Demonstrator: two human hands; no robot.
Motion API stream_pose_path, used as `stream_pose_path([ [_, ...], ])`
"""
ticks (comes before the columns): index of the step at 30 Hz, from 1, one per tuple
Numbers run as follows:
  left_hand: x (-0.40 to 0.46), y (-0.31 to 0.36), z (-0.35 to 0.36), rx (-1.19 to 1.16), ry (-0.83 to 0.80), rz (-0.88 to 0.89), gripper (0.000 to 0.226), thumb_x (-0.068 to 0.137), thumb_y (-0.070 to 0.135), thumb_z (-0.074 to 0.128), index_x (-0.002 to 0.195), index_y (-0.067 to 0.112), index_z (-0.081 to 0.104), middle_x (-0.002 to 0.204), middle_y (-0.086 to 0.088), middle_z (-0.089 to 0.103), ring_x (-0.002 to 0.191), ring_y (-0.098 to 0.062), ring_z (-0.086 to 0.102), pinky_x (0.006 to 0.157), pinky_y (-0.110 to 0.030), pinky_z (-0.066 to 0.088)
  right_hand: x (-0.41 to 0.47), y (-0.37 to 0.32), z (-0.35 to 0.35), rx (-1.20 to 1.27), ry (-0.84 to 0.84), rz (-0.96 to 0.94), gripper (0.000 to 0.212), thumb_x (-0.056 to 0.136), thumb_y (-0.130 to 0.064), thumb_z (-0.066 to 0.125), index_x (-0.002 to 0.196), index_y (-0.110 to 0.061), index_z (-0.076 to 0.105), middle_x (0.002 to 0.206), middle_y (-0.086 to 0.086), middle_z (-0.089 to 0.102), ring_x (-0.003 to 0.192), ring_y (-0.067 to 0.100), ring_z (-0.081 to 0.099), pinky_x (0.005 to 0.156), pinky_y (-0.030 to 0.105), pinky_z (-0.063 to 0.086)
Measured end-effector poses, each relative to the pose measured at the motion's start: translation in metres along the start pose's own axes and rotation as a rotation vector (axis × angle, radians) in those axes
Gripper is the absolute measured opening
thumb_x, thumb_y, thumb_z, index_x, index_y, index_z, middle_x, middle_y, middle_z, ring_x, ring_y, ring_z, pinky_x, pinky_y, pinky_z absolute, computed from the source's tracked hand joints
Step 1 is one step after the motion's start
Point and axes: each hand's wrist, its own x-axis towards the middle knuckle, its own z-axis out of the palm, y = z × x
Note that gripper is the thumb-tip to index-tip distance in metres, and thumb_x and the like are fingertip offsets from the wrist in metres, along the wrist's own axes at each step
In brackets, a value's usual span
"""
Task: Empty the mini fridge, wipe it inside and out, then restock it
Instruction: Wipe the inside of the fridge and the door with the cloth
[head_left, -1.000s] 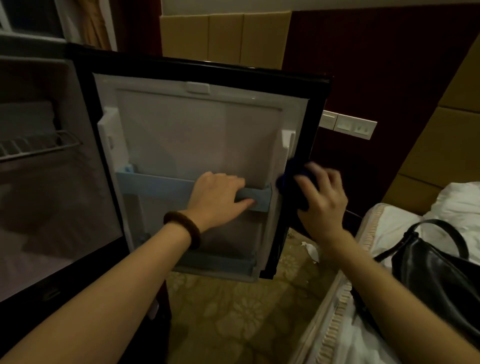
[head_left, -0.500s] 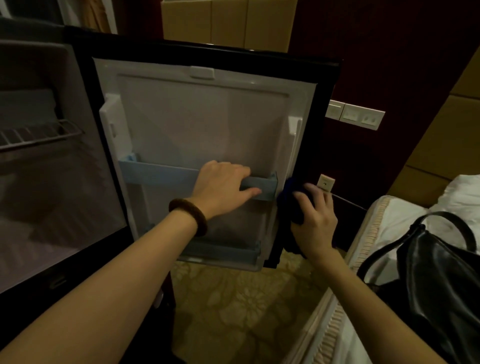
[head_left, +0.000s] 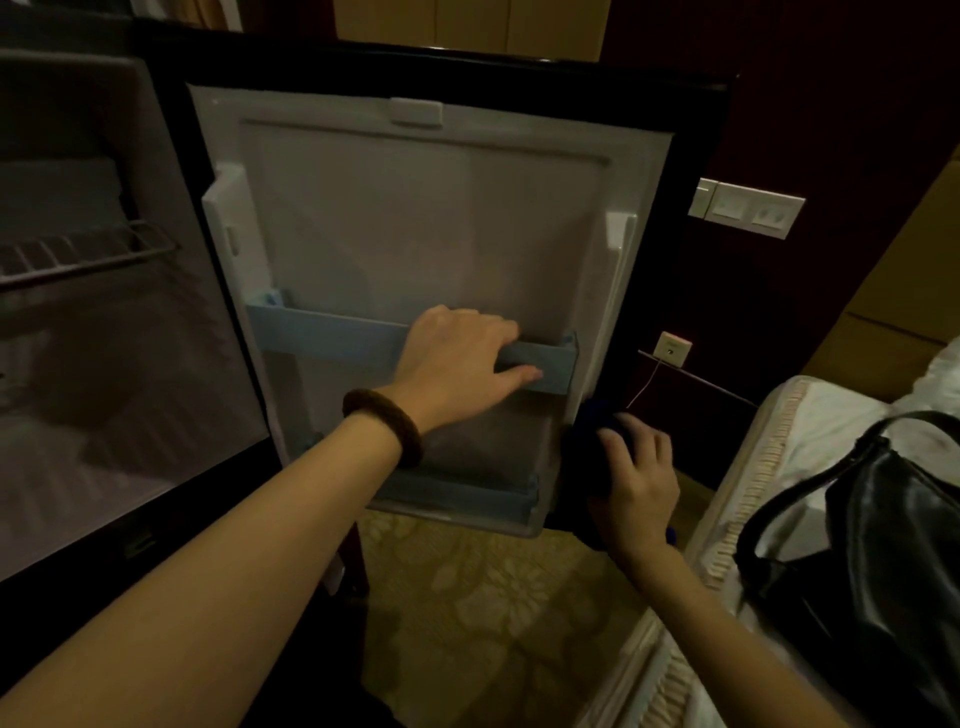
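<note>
The mini fridge is seen open at the left, with its door swung wide and the inner liner facing the camera. The upper door shelf rail is gripped by the left hand, fingers curled over its top edge and thumb laid along its front. A dark blue cloth is pressed against the door's lower outer edge by the right hand, fingers curled over it. A black bag is noted on the bed at right.
</note>
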Motion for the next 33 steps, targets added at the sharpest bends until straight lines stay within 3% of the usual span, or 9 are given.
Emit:
stream_pose_path([
  [2,-0.001,0.002,-0.001,-0.017,0.013,0.001,0.031,0.089,0.056,0.043,0.084,0.026,0.046,0.097,0.002,0.062,0.096,-0.020,0.054,0.075,-0.032,0.029,-0.023,0.002,0.009,-0.028,-0.037,-0.039,0.035,0.070,-0.011,0.063,0.102,-0.010,0.049,0.112,0.015,0.045,0.091,0.034,0.044,0.060,0.036,0.050],
  [5,0.003,0.004,0.000,-0.025,0.022,0.001,0.029,0.089,0.055,0.043,0.083,0.027,0.041,0.100,0.001,0.062,0.098,-0.021,0.054,0.072,-0.031,0.026,-0.075,0.006,0.022,-0.059,-0.400,-0.056,0.062,0.052,-0.007,0.082,0.103,-0.017,0.049,0.111,0.010,0.044,0.088,0.029,0.048,0.054,0.035,0.049],
  [9,0.007,0.002,0.000,-0.023,0.003,0.011,0.029,0.090,0.055,0.042,0.082,0.027,0.038,0.099,0.001,0.062,0.097,-0.021,0.054,0.072,-0.031,0.025,-0.096,-0.005,0.032,-0.045,-0.641,0.090,0.062,0.045,-0.004,0.084,0.099,-0.021,0.058,0.105,0.004,0.055,0.081,0.026,0.058,0.047,0.028,0.046],
  [13,0.011,0.003,0.001,0.001,0.006,-0.007,0.030,0.090,0.055,0.041,0.082,0.027,0.038,0.099,0.001,0.062,0.097,-0.020,0.054,0.072,-0.032,0.025,-0.071,-0.004,0.023,0.021,-0.460,0.179,0.061,0.045,0.003,0.083,0.097,-0.018,0.061,0.105,0.006,0.058,0.083,0.029,0.059,0.046,0.028,0.044],
  [19,0.010,0.003,0.002,0.029,0.001,-0.023,0.029,0.089,0.056,0.041,0.083,0.028,0.038,0.101,0.002,0.062,0.098,-0.020,0.054,0.077,-0.033,0.031,-0.004,0.000,0.019,0.026,-0.036,0.172,0.049,0.062,-0.003,0.072,0.104,-0.009,0.049,0.115,0.016,0.045,0.099,0.036,0.048,0.066,0.038,0.049],
  [23,0.011,0.003,0.004,0.054,-0.012,-0.017,0.030,0.089,0.056,0.040,0.086,0.026,0.044,0.102,0.002,0.062,0.098,-0.020,0.054,0.076,-0.033,0.031,-0.054,0.007,0.030,-0.005,-0.434,0.154,0.070,0.044,-0.008,0.087,0.103,-0.016,0.050,0.114,0.011,0.044,0.092,0.037,0.057,0.052,0.035,0.052],
  [26,0.015,0.002,0.005,0.063,-0.036,-0.006,0.033,0.090,0.056,0.039,0.091,0.024,0.048,0.104,0.001,0.062,0.100,-0.021,0.054,0.074,-0.033,0.028,-0.071,0.006,0.029,0.015,-0.700,0.274,0.049,0.069,-0.017,0.075,0.112,-0.026,0.052,0.119,-0.001,0.042,0.103,0.027,0.053,0.057,0.027,0.049],
  [30,0.021,0.000,0.003,0.061,-0.123,0.018,0.038,0.091,0.053,0.040,0.103,0.019,0.049,0.110,-0.002,0.058,0.103,-0.023,0.053,0.080,-0.035,0.034,-0.017,-0.008,0.004,0.176,-0.388,0.495,0.055,0.061,0.005,0.075,0.112,-0.007,0.059,0.119,0.014,0.052,0.103,0.034,0.056,0.074,0.031,0.047],
  [33,0.023,-0.009,-0.011,-0.183,-0.218,-0.009,0.039,0.091,0.046,0.048,0.118,0.017,0.046,0.119,-0.002,0.052,0.108,-0.021,0.051,0.089,-0.034,0.039,0.068,-0.018,-0.037,0.339,-0.031,0.405,0.061,0.055,0.019,0.074,0.110,0.003,0.056,0.118,0.027,0.050,0.107,0.034,0.051,0.087,0.036,0.044],
])
